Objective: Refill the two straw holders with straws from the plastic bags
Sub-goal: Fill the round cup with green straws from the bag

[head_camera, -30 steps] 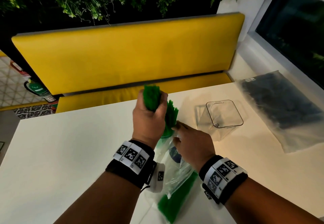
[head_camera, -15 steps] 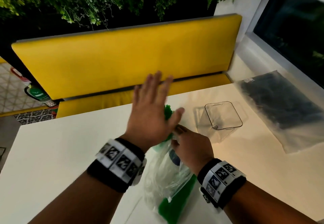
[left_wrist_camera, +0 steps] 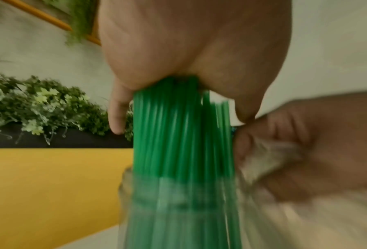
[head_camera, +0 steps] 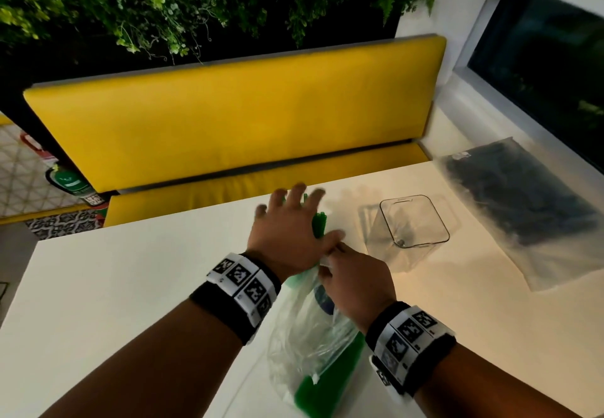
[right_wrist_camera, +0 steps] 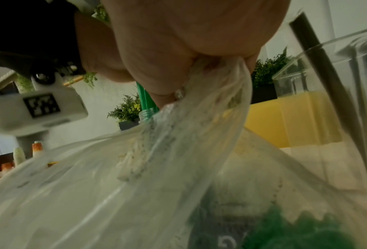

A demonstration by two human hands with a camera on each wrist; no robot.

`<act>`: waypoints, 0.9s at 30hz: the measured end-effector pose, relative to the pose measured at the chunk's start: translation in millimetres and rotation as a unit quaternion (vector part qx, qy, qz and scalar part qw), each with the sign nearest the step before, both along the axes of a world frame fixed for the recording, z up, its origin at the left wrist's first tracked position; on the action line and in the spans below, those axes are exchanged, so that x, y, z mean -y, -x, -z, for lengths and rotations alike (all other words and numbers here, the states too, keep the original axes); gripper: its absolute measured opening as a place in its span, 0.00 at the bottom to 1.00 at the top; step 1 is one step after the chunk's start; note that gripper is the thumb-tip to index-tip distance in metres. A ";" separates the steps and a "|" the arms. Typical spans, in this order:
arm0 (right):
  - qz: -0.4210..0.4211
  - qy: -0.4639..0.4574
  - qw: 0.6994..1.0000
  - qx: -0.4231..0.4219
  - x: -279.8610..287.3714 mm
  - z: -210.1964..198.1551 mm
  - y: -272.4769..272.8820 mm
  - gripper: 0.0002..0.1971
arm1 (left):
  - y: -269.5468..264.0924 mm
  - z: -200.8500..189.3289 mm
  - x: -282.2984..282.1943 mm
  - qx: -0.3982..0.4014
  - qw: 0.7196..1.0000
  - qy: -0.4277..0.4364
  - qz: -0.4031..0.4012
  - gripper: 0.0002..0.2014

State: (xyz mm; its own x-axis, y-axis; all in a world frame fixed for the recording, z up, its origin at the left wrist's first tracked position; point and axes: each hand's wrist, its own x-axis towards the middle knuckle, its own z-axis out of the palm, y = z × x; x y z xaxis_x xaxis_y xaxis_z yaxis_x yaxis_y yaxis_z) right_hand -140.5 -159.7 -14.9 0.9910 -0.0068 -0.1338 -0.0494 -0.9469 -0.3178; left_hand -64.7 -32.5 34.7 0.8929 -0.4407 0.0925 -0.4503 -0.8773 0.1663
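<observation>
My left hand (head_camera: 292, 221) lies flat with its fingers spread, the palm pressing on the tops of a bundle of green straws (left_wrist_camera: 184, 128). The straws stand in a clear holder (left_wrist_camera: 133, 198) that my hand hides in the head view. My right hand (head_camera: 351, 282) pinches the mouth of the clear plastic bag (head_camera: 310, 336), which holds more green straws (head_camera: 327, 381) at its near end. A second clear holder (head_camera: 413, 221) stands to the right. A clear bag of black straws (head_camera: 523, 198) lies at the far right.
The white table (head_camera: 130, 287) runs out to the left of my hands. A yellow bench seat and backrest (head_camera: 245, 117) run along its far edge, with hanging plants above. A dark window (head_camera: 539, 68) sits at the right.
A second ago my left hand gripped a bundle of green straws upright. It let go, opened, and now presses flat and lower on their tops. My right hand keeps pinching the bag.
</observation>
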 end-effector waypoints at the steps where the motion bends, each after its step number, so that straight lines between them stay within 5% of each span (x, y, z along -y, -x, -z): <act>1: 0.001 0.001 1.000 0.001 -0.3 -0.9 -0.1 0.16 | 1.3 5.0 3.2 -0.003 1.000 -0.023 0.014 0.27; 4: 0.001 -0.006 1.000 0.014 1.1 -1.4 2.0 0.15 | -9.5 7.4 1.3 0.053 0.996 0.044 0.047 0.12; 6: -0.003 -0.008 1.000 0.021 2.0 1.1 3.1 0.15 | -15.5 0.9 -3.3 0.056 0.995 0.076 0.022 0.17; 10: -0.002 -0.002 1.000 0.025 0.0 2.5 3.7 0.16 | -14.1 0.8 -4.4 -0.009 0.995 -0.079 0.055 0.31; 15: 0.004 0.001 0.999 0.038 0.3 2.8 3.4 0.13 | -15.9 -15.5 -2.9 0.039 0.998 -0.003 0.054 0.35; 17: 0.006 -0.005 0.999 0.031 -1.5 1.7 3.4 0.14 | -12.3 -7.0 0.4 -0.021 0.995 -0.064 0.079 0.33; 19: 0.004 -0.011 0.999 0.030 -2.1 -0.2 3.1 0.15 | -13.2 -2.4 0.4 -0.048 0.995 -0.033 0.084 0.24; 23: 0.004 -0.008 1.000 0.024 -1.8 -0.5 3.1 0.15 | -8.2 -7.2 0.8 0.065 0.992 0.006 0.108 0.20; 27: 0.013 0.009 1.000 0.018 -1.3 0.5 3.6 0.14 | -4.9 7.6 -3.6 0.053 0.986 -0.059 0.149 0.23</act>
